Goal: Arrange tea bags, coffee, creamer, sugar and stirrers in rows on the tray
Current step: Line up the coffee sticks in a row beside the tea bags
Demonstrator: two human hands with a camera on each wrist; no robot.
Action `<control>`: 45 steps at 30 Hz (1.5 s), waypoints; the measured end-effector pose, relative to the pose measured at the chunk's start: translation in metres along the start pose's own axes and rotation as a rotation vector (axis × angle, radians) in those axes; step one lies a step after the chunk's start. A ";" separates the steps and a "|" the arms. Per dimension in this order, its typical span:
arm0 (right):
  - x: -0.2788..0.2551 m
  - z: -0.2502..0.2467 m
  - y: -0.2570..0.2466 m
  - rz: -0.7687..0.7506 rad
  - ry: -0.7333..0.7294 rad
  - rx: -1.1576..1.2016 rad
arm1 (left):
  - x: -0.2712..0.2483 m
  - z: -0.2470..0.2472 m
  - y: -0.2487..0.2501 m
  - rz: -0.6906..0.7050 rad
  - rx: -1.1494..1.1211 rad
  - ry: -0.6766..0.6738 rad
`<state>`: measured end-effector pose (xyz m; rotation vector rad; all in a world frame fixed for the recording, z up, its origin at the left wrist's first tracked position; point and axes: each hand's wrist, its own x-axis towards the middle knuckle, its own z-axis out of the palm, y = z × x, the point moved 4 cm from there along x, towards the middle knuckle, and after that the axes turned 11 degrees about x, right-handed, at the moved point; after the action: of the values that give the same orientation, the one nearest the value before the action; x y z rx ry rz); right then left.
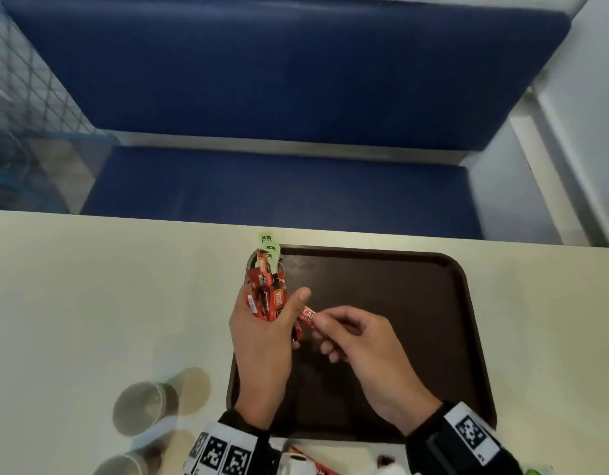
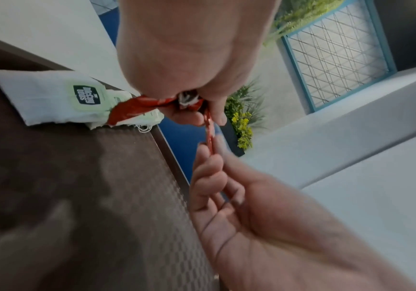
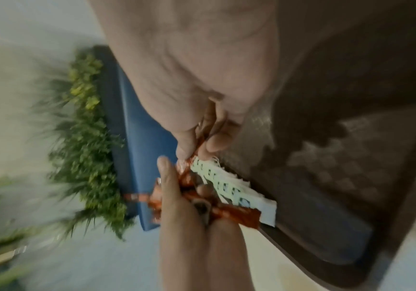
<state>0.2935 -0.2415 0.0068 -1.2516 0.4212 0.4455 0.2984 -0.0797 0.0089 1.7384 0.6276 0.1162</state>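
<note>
Hands [image 1: 261, 341] over tray [image 1: 467, 337], far rim bare.

Two paper cups [image 1: 143, 407] stand on the pale table [image 1: 90, 303]. Behind it runs a blue bench [image 1: 279, 80], with a green plant [image 2: 241, 126] and wire grid [image 2: 336, 55] nearby.

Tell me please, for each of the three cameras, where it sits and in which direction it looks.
Head: on the person's head, looking forward and down at the brown tray and blue bench; both hands show, the left hand gripping red sachets.
Left wrist: looks along the left hand at tea bags; the right hand shows too.
Right wrist: looks along the right hand at the left hand's bundle.
Shared: all show the single red sachet that the right hand pinches.
</note>
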 end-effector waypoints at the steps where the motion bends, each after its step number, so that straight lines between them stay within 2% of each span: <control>1: 0.008 -0.004 -0.001 0.021 0.003 0.064 | 0.006 -0.001 -0.001 -0.009 -0.012 -0.003; 5: 0.037 -0.016 -0.010 0.060 0.008 0.181 | 0.025 0.000 -0.004 -0.053 -0.028 -0.024; 15: 0.068 -0.039 -0.017 -0.072 0.200 -0.090 | 0.060 -0.020 -0.014 -0.130 -0.053 0.025; 22: 0.108 -0.020 -0.002 -0.217 0.338 -0.222 | 0.056 -0.020 -0.017 -0.165 -0.067 -0.045; 27: 0.127 -0.013 -0.005 -0.285 0.378 -0.265 | 0.047 -0.019 -0.022 -0.159 -0.047 -0.095; 31: 0.133 -0.014 -0.007 -0.321 0.351 -0.309 | 0.045 -0.026 -0.027 -0.163 0.008 -0.087; 35: 0.133 -0.017 -0.009 -0.426 0.332 -0.599 | 0.045 -0.032 -0.028 -0.167 0.039 -0.095; 40: 0.131 -0.005 -0.006 -0.518 0.177 -0.868 | 0.051 -0.038 -0.027 -0.169 0.074 -0.096; 45: 0.131 0.004 -0.002 -0.618 0.093 -1.045 | 0.059 -0.041 -0.020 -0.151 0.069 -0.097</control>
<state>0.4047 -0.2261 -0.0604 -2.3164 -0.1914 0.0395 0.3249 -0.0132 -0.0137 1.7446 0.6954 -0.0959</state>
